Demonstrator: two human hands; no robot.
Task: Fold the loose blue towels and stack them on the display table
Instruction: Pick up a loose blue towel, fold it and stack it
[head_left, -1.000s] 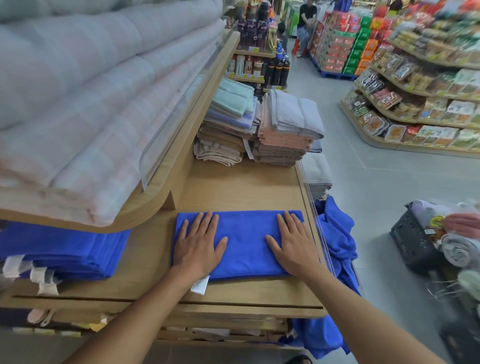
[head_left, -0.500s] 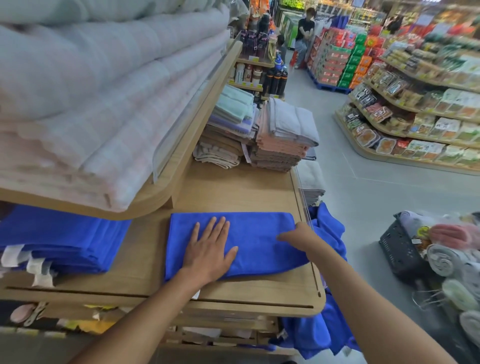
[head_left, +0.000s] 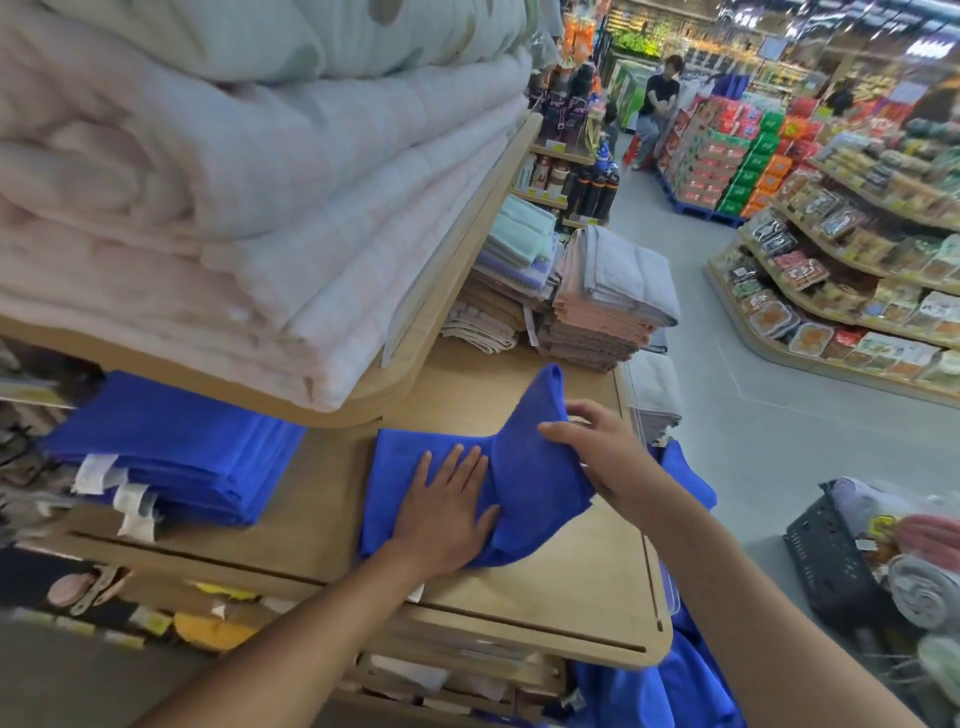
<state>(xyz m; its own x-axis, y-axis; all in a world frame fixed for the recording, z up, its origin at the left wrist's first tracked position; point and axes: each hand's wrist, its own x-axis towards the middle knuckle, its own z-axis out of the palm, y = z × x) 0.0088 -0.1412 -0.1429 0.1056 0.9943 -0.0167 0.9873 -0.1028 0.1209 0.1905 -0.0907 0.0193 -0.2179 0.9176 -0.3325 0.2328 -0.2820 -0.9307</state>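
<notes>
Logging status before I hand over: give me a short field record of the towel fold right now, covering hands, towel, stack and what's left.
left hand: flat on the left half of the blue towel, pressing it to the display table
right hand: grips the towel's right end, lifted off the table
towel state: partly folded, right end raised
folded stack: blue, white tags, on the table to the left, apart from this towel
loose towels: blue cloth hanging beside the table's right edge
fold: not yet complete
</notes>
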